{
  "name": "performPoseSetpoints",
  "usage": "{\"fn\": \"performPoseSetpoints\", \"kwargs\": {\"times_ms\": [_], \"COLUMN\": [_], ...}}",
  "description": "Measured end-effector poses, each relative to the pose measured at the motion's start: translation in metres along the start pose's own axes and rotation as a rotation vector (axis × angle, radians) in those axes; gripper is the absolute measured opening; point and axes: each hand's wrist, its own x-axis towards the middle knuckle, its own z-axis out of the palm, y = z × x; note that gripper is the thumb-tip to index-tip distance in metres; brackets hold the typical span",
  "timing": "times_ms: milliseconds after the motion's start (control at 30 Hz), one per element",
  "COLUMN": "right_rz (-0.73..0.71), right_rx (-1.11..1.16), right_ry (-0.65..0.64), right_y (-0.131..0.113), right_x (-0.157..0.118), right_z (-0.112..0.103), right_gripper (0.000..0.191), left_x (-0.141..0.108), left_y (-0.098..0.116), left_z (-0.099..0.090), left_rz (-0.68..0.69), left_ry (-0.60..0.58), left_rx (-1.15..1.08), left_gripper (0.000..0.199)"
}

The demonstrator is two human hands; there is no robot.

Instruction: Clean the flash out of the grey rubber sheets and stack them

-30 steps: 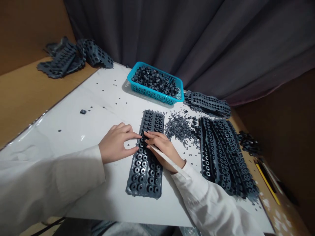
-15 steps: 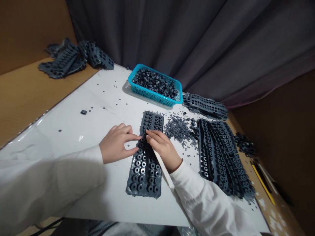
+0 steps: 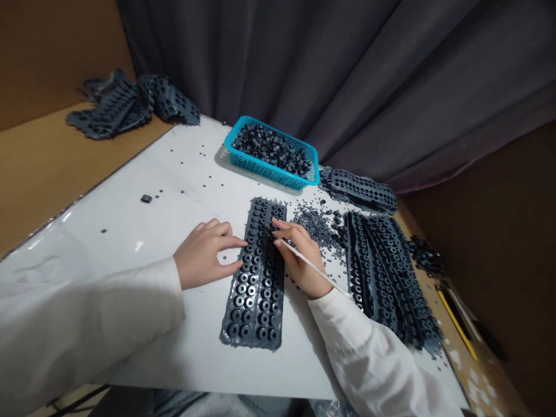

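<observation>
A dark rubber sheet with rows of ring-shaped parts lies lengthwise on the white table. My left hand rests at its left edge, thumb and index finger apart and touching the edge, with nothing held. Over the right side of the sheet, my right hand pinches a thin white stick, whose rear end points toward my sleeve. The tip of the stick is hidden at my fingers. Small dark discs lie in a loose pile just beyond my right hand.
A blue basket full of small dark parts stands at the back. Stacked rubber sheets lie to the right, more sheets behind them. Crumpled sheets sit at the back left. A yellow tool lies at the far right.
My right hand has moved right, from the middle of the sheet to its right side, and the stick has tilted flatter. My left hand has stayed nearly in place.
</observation>
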Motion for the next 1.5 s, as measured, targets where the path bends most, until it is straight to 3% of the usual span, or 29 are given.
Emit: {"fn": "performPoseSetpoints", "kwargs": {"times_ms": [233, 467, 1167, 1500], "right_rz": [0.063, 0.246, 0.151, -0.042], "right_rx": [0.260, 0.519, 0.455, 0.276], "right_ry": [-0.099, -0.023, -0.095, -0.070], "right_y": [-0.006, -0.001, 0.004, 0.003], "right_x": [-0.002, -0.005, -0.008, -0.008], "right_z": [0.017, 0.022, 0.023, 0.025], "right_gripper": [0.011, 0.015, 0.010, 0.010], "left_x": [0.001, 0.016, 0.027, 0.027], "left_y": [-0.001, -0.003, -0.002, -0.004], "left_z": [-0.001, 0.005, 0.008, 0.009], "left_rz": [0.012, -0.047, -0.026, -0.029], "left_ry": [0.043, 0.068, 0.058, 0.057], "left_rx": [-0.050, -0.105, -0.128, -0.120], "left_gripper": [0.023, 0.016, 0.009, 0.009]}}
